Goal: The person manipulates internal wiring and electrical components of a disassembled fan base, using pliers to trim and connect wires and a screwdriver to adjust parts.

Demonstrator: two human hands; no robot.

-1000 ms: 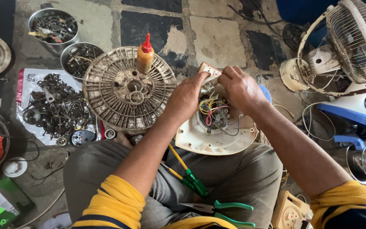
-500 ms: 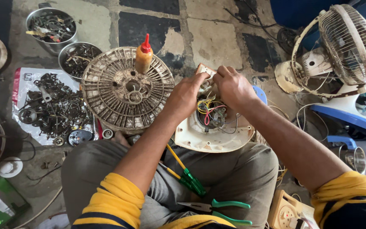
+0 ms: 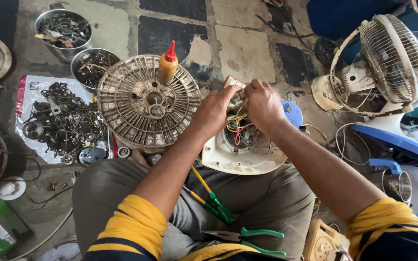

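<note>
Left hand [image 3: 215, 112] & right hand [image 3: 262, 104] both pinch on wiring in 1 white fan base [image 3: 244, 154], on lap. 2 screwdrivers [image 3: 214, 202], 1 pliers [image 3: 247, 238] on thigh. 2 metal bowls [image 3: 64, 29] on floor, far left corner.

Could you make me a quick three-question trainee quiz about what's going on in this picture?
1. True or false: both the left hand and the right hand are at the open cream fan base with coloured wires.
2. Where does the orange squeeze bottle stand?
A. on the round fan grille
B. in a metal bowl
C. on the person's lap
3. Fill in: the green-handled pliers and two green-and-yellow screwdrivers lie on the person's ____.

Key: 1 true; 2 A; 3 lap.
</note>
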